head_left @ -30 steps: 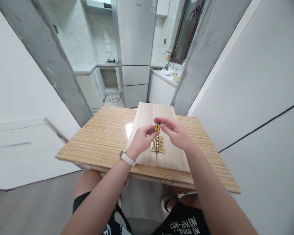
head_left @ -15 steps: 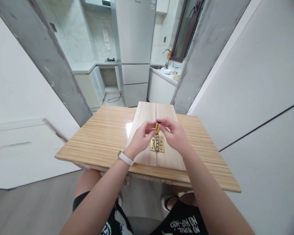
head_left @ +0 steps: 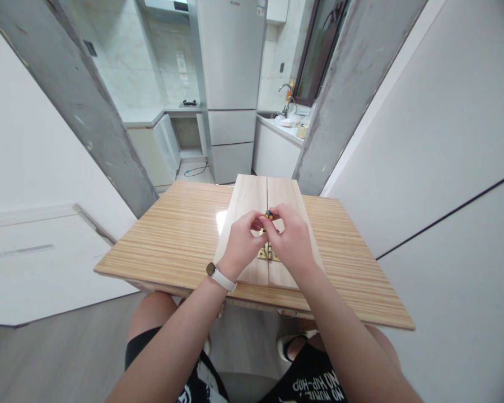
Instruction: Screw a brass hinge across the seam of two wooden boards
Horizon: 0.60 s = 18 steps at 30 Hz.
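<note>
Over two pale wooden boards (head_left: 248,196) laid edge to edge, my hands meet at a small yellow-and-black screwdriver (head_left: 269,215). My right hand (head_left: 293,235) is closed around its handle, thumb across the near side. My left hand (head_left: 244,238) is closed too, fingertips and thumb pinched at the screwdriver from the left. Its handle end points up toward me; fingers hide most of the rest, tip included. Just below my hands, a brass hinge (head_left: 269,253) lies across the seam between the boards, partly covered by my right hand.
The boards rest on a wood-grain table (head_left: 185,224) with slanted sides. Grey pillars (head_left: 109,123) flank it left and right. Beyond stand a fridge (head_left: 235,61) and a counter with a sink tap (head_left: 286,98). A white panel (head_left: 437,140) is on the right.
The screwdriver has tilted, so its handle end now faces me more. My right hand has shifted left and rolled over it, covering more of the hinge. My left wrist has turned slightly.
</note>
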{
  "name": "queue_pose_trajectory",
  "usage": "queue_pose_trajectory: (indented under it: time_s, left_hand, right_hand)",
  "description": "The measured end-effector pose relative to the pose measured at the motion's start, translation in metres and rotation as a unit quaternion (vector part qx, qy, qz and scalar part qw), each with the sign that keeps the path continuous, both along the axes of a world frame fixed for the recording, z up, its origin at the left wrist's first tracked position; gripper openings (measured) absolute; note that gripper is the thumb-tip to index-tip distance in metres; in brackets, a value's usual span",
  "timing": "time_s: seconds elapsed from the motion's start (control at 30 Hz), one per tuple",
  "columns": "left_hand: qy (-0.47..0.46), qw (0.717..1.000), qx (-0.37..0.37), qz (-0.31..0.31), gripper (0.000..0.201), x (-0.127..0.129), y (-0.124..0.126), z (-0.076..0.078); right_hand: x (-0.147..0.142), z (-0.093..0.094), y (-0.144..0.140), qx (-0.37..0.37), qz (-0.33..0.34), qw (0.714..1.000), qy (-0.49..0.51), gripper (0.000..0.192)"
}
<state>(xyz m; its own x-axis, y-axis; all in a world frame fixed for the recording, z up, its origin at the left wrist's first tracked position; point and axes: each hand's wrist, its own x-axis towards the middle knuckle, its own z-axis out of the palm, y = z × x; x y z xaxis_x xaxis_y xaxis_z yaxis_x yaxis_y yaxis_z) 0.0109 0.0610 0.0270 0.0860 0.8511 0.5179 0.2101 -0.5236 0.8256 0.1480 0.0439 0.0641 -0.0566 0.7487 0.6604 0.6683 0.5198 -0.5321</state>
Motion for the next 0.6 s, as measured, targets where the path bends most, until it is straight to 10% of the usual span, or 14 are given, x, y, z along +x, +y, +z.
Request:
queue_pose_trajectory:
  time_s: [0.3, 0.6]
  left_hand:
    - [-0.021, 0.999, -0.009, 0.044, 0.01, 0.01, -0.007, 0.0]
    - [-0.006, 0.999, -0.015, -0.043, 0.014, -0.001, 0.001, 0.001]
  right_hand:
    - [-0.009, -0.007, -0.001, 0.004, -0.078, 0.997, 0.022, 0.02]
    - [0.024, 0.001, 0.012, -0.096, 0.122, 0.979, 0.136, 0.025]
